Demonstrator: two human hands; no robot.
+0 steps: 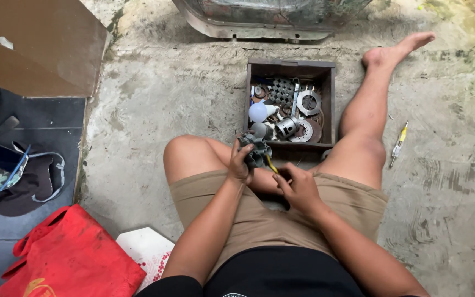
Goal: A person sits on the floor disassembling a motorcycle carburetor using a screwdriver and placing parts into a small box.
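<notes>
I sit on a concrete floor with my legs around a dark wooden box. My left hand grips a grey metal part with ribs, held just in front of the box's near edge. My right hand is closed on a yellow-handled tool whose tip points at that part. Inside the box lie a white light bulb, round metal discs, a small cylindrical part and other scrap pieces.
A yellow screwdriver lies on the floor right of my right knee. A red cloth bag and white paper sit at lower left, a dark cap and cardboard further left. A metal object's base stands beyond the box.
</notes>
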